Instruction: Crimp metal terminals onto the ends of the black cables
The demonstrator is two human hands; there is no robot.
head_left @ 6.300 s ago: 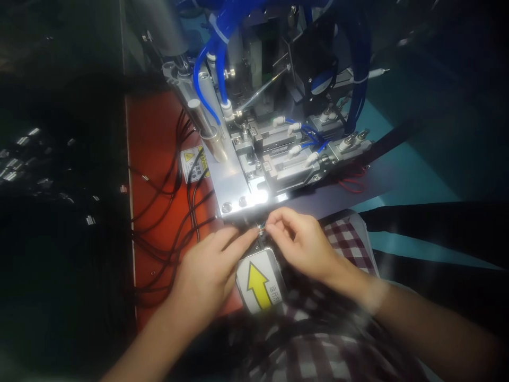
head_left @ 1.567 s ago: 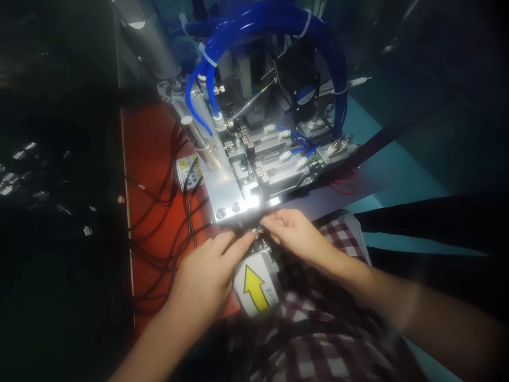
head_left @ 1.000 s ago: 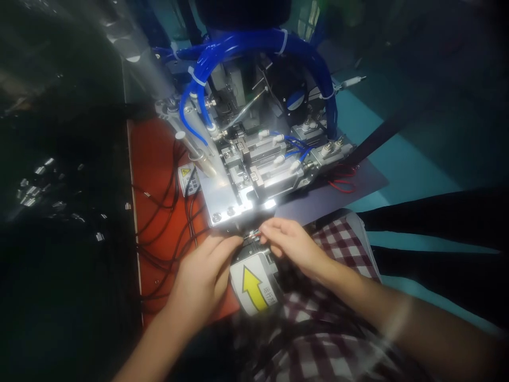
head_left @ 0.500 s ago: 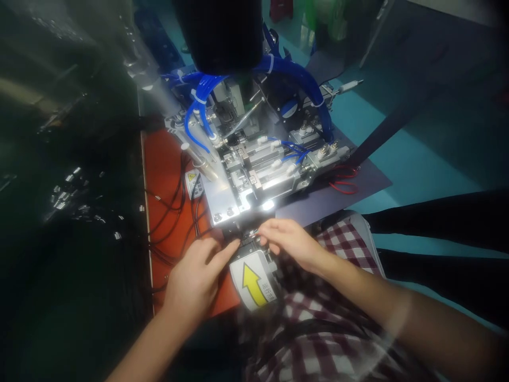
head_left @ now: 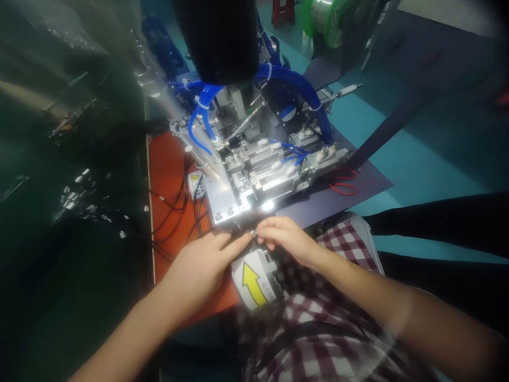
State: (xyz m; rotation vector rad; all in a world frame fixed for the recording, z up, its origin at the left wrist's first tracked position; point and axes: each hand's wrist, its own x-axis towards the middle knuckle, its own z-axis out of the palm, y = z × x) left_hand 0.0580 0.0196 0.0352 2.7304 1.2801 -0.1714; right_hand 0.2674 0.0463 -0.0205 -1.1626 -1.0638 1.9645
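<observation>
My left hand reaches over the near end of the metal machine, thumb and index finger apart, the thumb or finger tip touching a small shiny part. My right hand is pinched at that same spot, its fingertips on the small part, which is too small to name. Just below the fingertips sits a round housing with a white label and yellow arrow. The other fingertips of my left hand are partly hidden at the machine's dark front edge.
Black cables lie across the orange board at left. Thick blue tubes arch over the machine. A dark cylinder hangs at the top. Red wires loop at right. A green spool stands behind.
My left hand has moved right and slightly up, bringing its extended finger to my right fingertips. My right hand has shifted slightly left. The view has moved a little.
</observation>
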